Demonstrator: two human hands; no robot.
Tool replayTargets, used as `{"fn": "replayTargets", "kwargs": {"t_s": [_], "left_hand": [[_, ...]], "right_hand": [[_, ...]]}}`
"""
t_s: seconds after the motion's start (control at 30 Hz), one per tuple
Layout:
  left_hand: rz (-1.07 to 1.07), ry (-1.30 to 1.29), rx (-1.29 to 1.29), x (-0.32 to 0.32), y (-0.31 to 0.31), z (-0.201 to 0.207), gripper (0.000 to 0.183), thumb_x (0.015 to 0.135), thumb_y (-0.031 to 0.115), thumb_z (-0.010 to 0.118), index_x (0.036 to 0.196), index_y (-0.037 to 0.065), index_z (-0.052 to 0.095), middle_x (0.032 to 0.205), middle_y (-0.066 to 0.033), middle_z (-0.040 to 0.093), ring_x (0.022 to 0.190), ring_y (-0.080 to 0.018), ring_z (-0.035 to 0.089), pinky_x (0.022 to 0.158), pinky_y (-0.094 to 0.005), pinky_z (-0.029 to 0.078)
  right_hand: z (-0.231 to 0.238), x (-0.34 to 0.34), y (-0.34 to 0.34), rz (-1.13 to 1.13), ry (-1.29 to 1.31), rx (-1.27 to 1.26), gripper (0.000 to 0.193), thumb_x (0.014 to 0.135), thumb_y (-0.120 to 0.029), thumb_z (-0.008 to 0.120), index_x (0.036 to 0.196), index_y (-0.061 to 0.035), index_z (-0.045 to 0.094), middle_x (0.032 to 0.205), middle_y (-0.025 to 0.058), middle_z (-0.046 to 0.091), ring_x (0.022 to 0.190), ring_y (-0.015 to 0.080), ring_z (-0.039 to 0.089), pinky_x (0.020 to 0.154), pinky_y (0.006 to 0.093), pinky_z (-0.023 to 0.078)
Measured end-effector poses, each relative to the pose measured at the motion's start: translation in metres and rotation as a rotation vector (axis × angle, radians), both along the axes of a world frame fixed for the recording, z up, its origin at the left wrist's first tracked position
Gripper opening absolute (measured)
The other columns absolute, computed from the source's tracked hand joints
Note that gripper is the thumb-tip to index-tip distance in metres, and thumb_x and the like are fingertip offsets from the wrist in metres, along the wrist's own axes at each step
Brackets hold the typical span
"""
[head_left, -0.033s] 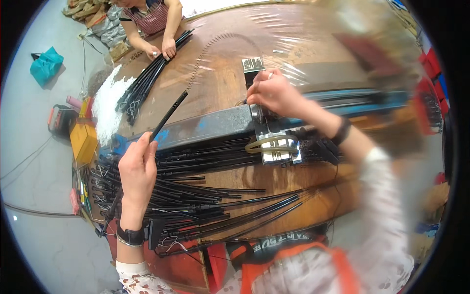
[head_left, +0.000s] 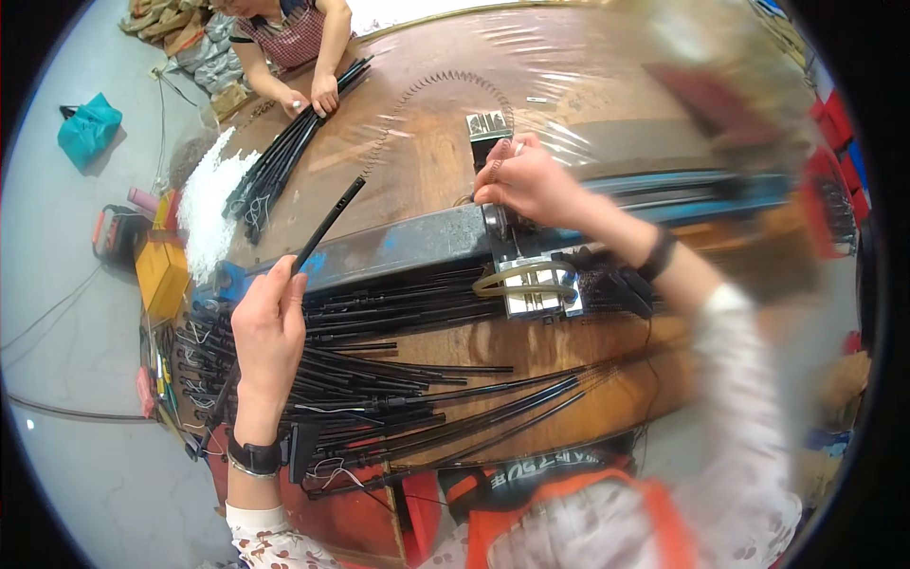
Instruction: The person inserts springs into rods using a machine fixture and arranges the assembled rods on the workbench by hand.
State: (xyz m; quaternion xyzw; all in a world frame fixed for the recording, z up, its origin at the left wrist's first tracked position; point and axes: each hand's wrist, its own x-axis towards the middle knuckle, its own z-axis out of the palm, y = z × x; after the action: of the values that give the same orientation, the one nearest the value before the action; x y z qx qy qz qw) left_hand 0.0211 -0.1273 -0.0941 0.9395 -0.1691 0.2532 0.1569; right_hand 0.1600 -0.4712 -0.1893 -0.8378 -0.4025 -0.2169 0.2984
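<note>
My left hand is closed round a slim black tube that slants up and to the right. Out of the tube's upper end comes a long thin coil spring, bowed in a high arch over the table. My right hand pinches the spring's other end, beside the end of a grey metal beam. Just beyond those fingers stands a small block with a metal top. Below the right wrist is a shiny metal fixture with a yellowish band looped on it.
Many black tubes lie piled along the near side of the beam. Across the table a co-worker's hands hold a bundle of black tubes, next to a heap of small white pieces. A yellow box stands at the left edge.
The spring's arch sits slightly lower and its right side shows more clearly, with coils visible down to my right hand. Both hands stay almost where they were.
</note>
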Motion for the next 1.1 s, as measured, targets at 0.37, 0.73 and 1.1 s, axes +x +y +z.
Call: {"fn": "replayTargets", "kwargs": {"t_s": [0.37, 0.73, 1.1], "left_hand": [[0.062, 0.013, 0.083, 0.014, 0.015, -0.009, 0.022, 0.092, 0.012, 0.066, 0.115, 0.009, 0.067, 0.076, -0.0136, 0.059, 0.064, -0.0296, 0.058, 0.061, -0.0361, 0.048], [-0.405, 0.093, 0.104, 0.115, -0.114, -0.08, 0.011, 0.089, 0.02, 0.063, 0.096, 0.012, 0.065, 0.078, -0.0132, 0.063, 0.075, -0.0366, 0.064, 0.065, -0.0473, 0.052], [-0.398, 0.119, 0.001, 0.111, -0.108, -0.088, 0.015, 0.092, 0.022, 0.06, 0.091, 0.008, 0.066, 0.079, -0.0156, 0.063, 0.075, -0.0369, 0.063, 0.066, -0.0479, 0.051]], "right_hand": [[0.021, -0.016, -0.02, -0.164, -0.078, -0.285, 0.008, 0.08, -0.009, 0.07, 0.083, -0.0147, 0.066, 0.075, 0.0019, 0.065, 0.093, 0.026, 0.062, 0.105, 0.0476, 0.033], [-0.032, -0.059, -0.295, -0.591, -0.309, -0.399, 0.008, 0.085, -0.002, 0.064, 0.09, -0.0039, 0.059, 0.083, 0.0144, 0.057, 0.087, 0.0328, 0.055, 0.083, 0.0402, 0.043], [-0.045, -0.059, -0.315, -0.672, -0.163, -0.354, 0.011, 0.088, -0.002, 0.064, 0.099, -0.0025, 0.063, 0.099, 0.0174, 0.062, 0.104, 0.0377, 0.056, 0.094, 0.0454, 0.043]]}}
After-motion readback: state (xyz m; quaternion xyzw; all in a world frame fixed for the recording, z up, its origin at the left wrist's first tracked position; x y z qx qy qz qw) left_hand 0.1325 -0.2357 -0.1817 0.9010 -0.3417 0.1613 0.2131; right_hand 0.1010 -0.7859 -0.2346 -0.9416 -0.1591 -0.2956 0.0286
